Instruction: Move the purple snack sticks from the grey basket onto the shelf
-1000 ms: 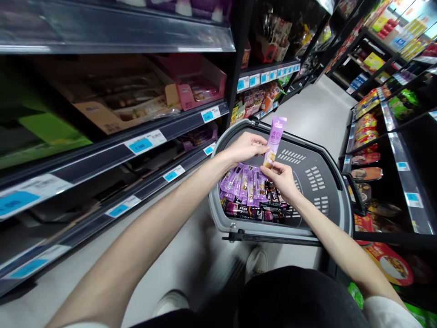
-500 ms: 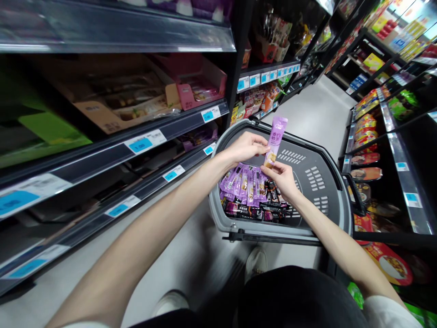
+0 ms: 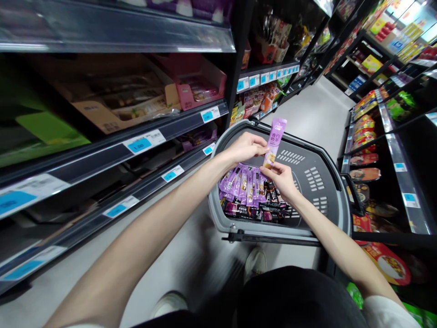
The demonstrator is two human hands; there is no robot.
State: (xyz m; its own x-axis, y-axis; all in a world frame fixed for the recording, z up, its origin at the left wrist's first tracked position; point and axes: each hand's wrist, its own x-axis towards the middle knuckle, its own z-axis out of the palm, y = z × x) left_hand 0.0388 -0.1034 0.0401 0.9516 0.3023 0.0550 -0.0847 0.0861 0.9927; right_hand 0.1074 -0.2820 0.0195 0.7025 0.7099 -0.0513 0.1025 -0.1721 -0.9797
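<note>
Both hands hold one narrow purple snack packet [image 3: 275,142] upright over a grey shopping basket [image 3: 321,191]. My left hand [image 3: 246,146] pinches the packet's left edge near its middle. My right hand [image 3: 280,178] grips its lower end from below. Inside the basket lie several more purple packets [image 3: 243,183] and some dark packets [image 3: 262,210], heaped at its left side.
Shelves with blue price tags [image 3: 139,145] run along the left, holding a pink box [image 3: 194,86] and cardboard trays. More stocked shelves [image 3: 375,136] stand on the right. The grey aisle floor [image 3: 314,114] stretches ahead. My shoes [image 3: 256,261] are just before the basket.
</note>
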